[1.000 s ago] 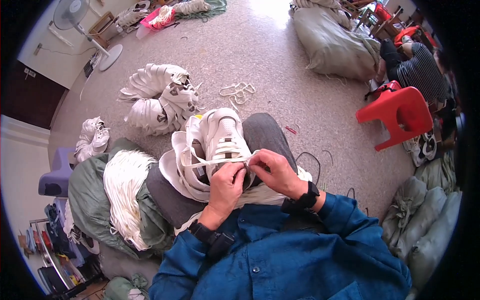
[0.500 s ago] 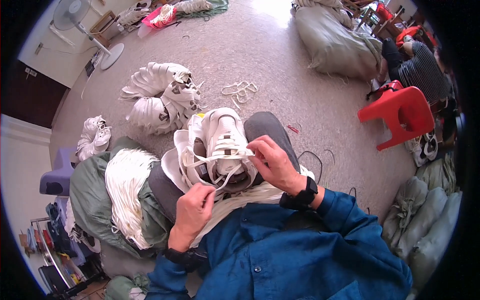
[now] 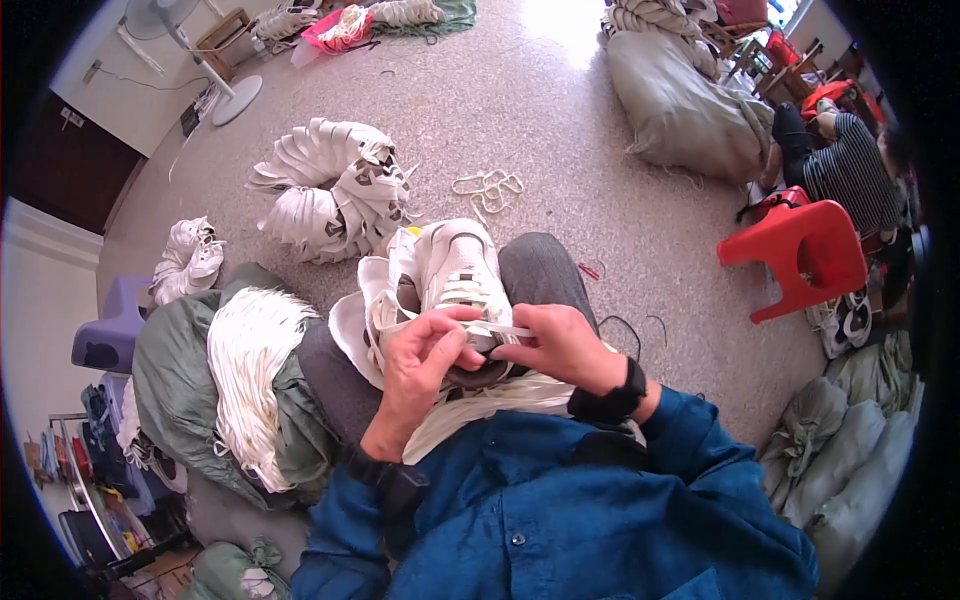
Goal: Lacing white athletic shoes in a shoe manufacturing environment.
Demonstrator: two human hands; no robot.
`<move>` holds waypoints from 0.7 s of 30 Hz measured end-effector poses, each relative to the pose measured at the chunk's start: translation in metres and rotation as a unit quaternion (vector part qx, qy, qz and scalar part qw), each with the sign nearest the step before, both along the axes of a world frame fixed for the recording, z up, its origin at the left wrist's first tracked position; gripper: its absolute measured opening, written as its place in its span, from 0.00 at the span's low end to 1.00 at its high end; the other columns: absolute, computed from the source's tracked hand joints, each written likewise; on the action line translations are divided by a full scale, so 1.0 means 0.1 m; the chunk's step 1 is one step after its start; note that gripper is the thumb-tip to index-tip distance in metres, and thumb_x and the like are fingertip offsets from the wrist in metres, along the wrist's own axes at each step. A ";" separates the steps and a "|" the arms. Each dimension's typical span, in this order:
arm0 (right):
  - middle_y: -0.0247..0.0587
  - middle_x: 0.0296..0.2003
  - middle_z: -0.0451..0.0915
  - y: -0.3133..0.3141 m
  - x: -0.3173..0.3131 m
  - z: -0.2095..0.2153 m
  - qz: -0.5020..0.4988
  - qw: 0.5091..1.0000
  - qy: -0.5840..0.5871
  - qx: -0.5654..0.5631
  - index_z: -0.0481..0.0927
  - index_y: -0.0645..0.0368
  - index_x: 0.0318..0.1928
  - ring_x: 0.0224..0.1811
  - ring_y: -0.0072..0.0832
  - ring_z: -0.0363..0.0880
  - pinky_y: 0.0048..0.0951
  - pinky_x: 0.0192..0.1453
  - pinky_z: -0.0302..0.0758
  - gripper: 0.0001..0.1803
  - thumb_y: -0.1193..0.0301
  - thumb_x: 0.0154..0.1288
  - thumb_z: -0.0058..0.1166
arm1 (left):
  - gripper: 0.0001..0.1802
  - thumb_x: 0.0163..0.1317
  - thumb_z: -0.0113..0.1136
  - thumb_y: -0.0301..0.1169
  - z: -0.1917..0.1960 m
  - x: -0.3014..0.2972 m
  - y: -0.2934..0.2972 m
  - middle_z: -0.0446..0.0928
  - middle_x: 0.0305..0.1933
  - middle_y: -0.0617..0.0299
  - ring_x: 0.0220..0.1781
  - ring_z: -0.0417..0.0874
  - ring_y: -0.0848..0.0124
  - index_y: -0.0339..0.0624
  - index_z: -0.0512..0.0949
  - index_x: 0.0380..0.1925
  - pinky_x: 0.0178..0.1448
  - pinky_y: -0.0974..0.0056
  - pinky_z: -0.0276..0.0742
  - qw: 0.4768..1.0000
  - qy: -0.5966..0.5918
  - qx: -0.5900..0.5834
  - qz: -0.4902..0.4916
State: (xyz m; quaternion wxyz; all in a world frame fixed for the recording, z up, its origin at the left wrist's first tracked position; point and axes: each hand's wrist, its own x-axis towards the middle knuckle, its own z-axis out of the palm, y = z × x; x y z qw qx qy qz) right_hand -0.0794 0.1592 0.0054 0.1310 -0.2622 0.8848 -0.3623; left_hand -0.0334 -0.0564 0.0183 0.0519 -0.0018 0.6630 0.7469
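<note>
- Back up from the lap since half a second ago, the left hand (image 3: pixel 420 362) has returned to the white sneaker (image 3: pixel 440 290) and now pinches the flat white lace (image 3: pixel 505 331) between thumb and fingers.
- Facing it, the right hand (image 3: pixel 555 345) grips the other end of that same lace, so the short stretch runs taut between the two hands, just above the shoe's tongue.
- Both hands are closed on the lace; a black watch (image 3: pixel 612 392) sits on the right wrist, and blue sleeves cover both forearms.
- That sneaker rests on the person's lap, toe pointing away, across grey trousers, with a loose bunch of white laces (image 3: pixel 490 400) lying under the hands.
- Just to the left, a green sack (image 3: pixel 175 370) carries a thick bundle of white laces (image 3: pixel 250 370) draped over it.
- Farther out on the speckled floor lies a curved pile of white shoes (image 3: pixel 330 190), and near it a few loose lace loops (image 3: pixel 488 185).
- To the right stands a red plastic stool (image 3: pixel 805 255); beyond it sits another person in a striped top (image 3: pixel 850 175).
- At the far edge are a large grey-green sack (image 3: pixel 690 100) and a standing fan (image 3: pixel 200 50).
</note>
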 end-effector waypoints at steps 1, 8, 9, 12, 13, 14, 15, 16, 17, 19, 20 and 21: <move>0.47 0.28 0.79 -0.05 0.02 -0.15 0.001 0.994 0.108 -0.011 0.75 0.59 0.28 0.32 0.47 0.79 0.38 0.37 0.73 0.18 0.60 0.56 0.69 | 0.06 0.72 0.53 0.28 -0.01 -0.05 0.04 0.81 0.51 0.50 0.34 0.85 0.71 0.36 0.76 0.37 0.42 0.65 0.82 0.995 -0.055 0.080 -0.013; 0.42 0.34 0.76 -0.04 0.03 -0.24 -0.018 0.984 0.168 -0.055 0.72 0.59 0.25 0.39 0.42 0.77 0.40 0.45 0.70 0.16 0.67 0.53 0.69 | 0.10 0.71 0.55 0.35 -0.15 0.30 -0.51 0.77 0.27 0.63 0.20 0.75 0.80 0.39 0.76 0.35 0.24 0.73 0.70 0.968 -0.203 -0.141 -0.052; 0.42 0.34 0.76 -0.05 0.04 -0.25 -0.018 0.984 0.166 -0.058 0.72 0.59 0.25 0.39 0.42 0.77 0.40 0.45 0.70 0.16 0.67 0.53 0.69 | 0.10 0.71 0.55 0.35 -0.15 0.42 -0.64 0.77 0.27 0.63 0.20 0.75 0.80 0.39 0.76 0.35 0.24 0.73 0.70 0.967 -0.204 -0.143 -0.051; 0.45 0.41 0.76 -0.11 0.04 -0.27 -0.009 0.978 0.182 -0.100 0.72 0.61 0.27 0.44 0.44 0.75 0.40 0.47 0.71 0.16 0.71 0.51 0.70 | 0.08 0.68 0.59 0.33 -0.05 0.59 -0.77 0.76 0.25 0.65 0.18 0.73 0.81 0.39 0.76 0.38 0.21 0.73 0.70 0.922 -0.287 -0.222 -0.133; 0.46 0.43 0.75 -0.11 0.05 -0.27 -0.015 0.981 0.167 -0.098 0.73 0.62 0.29 0.45 0.45 0.75 0.40 0.49 0.71 0.15 0.71 0.51 0.69 | 0.08 0.66 0.61 0.31 -0.03 0.62 -0.70 0.77 0.27 0.65 0.18 0.73 0.81 0.38 0.77 0.40 0.22 0.73 0.70 0.943 -0.221 -0.224 -0.106; 0.48 0.45 0.75 -0.10 0.05 -0.27 -0.021 0.984 0.152 -0.095 0.74 0.63 0.31 0.47 0.46 0.75 0.40 0.50 0.72 0.15 0.72 0.52 0.69 | 0.09 0.65 0.63 0.29 -0.02 0.62 -0.59 0.77 0.29 0.65 0.19 0.74 0.81 0.38 0.77 0.42 0.22 0.74 0.70 0.959 -0.154 -0.224 -0.079; 0.48 0.45 0.75 -0.12 0.05 -0.26 -0.014 0.983 0.154 -0.096 0.74 0.63 0.31 0.47 0.46 0.75 0.40 0.50 0.72 0.15 0.72 0.52 0.69 | 0.13 0.62 0.66 0.27 -0.06 0.58 -0.48 0.79 0.36 0.62 0.21 0.75 0.80 0.38 0.77 0.46 0.22 0.74 0.68 0.974 -0.039 -0.223 0.002; 0.48 0.45 0.75 -0.11 0.05 -0.26 -0.012 0.984 0.149 -0.095 0.75 0.64 0.33 0.47 0.46 0.75 0.40 0.51 0.72 0.15 0.72 0.52 0.69 | 0.13 0.62 0.66 0.27 -0.05 0.50 -0.38 0.79 0.36 0.62 0.21 0.75 0.80 0.38 0.77 0.46 0.22 0.74 0.68 0.975 -0.038 -0.221 0.006; 0.48 0.45 0.75 -0.11 0.04 -0.27 -0.011 0.985 0.145 -0.095 0.76 0.64 0.35 0.47 0.46 0.75 0.41 0.52 0.72 0.15 0.72 0.52 0.69 | 0.15 0.61 0.67 0.28 -0.04 0.40 -0.29 0.79 0.39 0.61 0.26 0.78 0.77 0.38 0.77 0.47 0.28 0.71 0.71 0.949 0.019 -0.313 0.026; 0.47 0.46 0.76 -0.13 0.04 -0.20 -0.016 0.986 0.124 -0.108 0.77 0.63 0.34 0.49 0.46 0.74 0.41 0.53 0.71 0.14 0.71 0.52 0.69 | 0.16 0.60 0.68 0.29 -0.04 0.25 -0.17 0.80 0.42 0.59 0.31 0.81 0.73 0.39 0.77 0.47 0.35 0.68 0.75 0.912 0.075 -0.400 0.056; 0.47 0.47 0.76 -0.15 0.03 -0.16 -0.027 0.987 0.101 -0.121 0.78 0.61 0.32 0.51 0.45 0.74 0.41 0.54 0.70 0.12 0.71 0.52 0.69 | 0.16 0.58 0.68 0.29 -0.10 0.19 -0.13 0.80 0.42 0.59 0.38 0.81 0.69 0.40 0.78 0.46 0.46 0.62 0.74 0.840 0.167 -0.510 0.081; 0.47 0.47 0.76 -0.17 0.03 -0.12 -0.022 0.987 0.101 -0.119 0.78 0.61 0.32 0.51 0.45 0.74 0.41 0.54 0.70 0.12 0.71 0.52 0.69 | 0.16 0.56 0.68 0.29 -0.17 0.14 -0.11 0.80 0.42 0.59 0.44 0.81 0.65 0.41 0.79 0.45 0.57 0.56 0.72 0.746 0.253 -0.607 0.101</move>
